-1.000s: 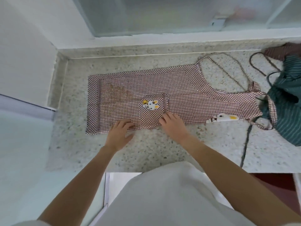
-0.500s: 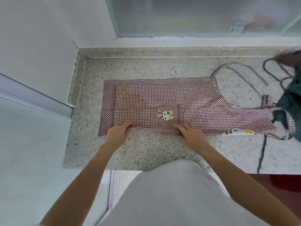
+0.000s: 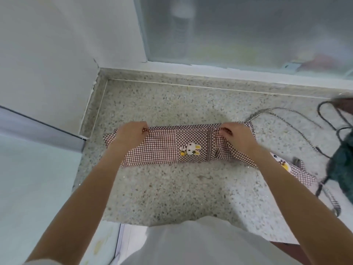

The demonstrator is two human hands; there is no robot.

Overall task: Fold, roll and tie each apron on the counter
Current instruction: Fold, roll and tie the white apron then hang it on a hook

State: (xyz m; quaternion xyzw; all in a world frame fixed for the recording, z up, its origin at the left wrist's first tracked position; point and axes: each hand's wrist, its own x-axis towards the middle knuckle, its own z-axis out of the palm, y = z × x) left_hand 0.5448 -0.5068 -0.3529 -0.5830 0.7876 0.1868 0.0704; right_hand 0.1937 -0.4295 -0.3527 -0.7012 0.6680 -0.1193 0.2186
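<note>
Speckled terrazzo worktop (image 3: 172, 192) lies bare between the person's white top and the checked apron (image 3: 164, 148), a long folded band with a rabbit patch (image 3: 191, 149). Left hand (image 3: 129, 136) and right hand (image 3: 236, 137) pinch its far edge. Thin straps (image 3: 282, 119) trail rightward toward frosted glass (image 3: 248, 31).

- The speckled stone counter (image 3: 172, 192) is bare in front of the folded brown checked apron (image 3: 164, 148) and behind it, up to the white wall (image 3: 47, 54).
- To the right, thin dark strings (image 3: 298, 131) and a crumpled green cloth (image 3: 342, 161) block the way.
</note>
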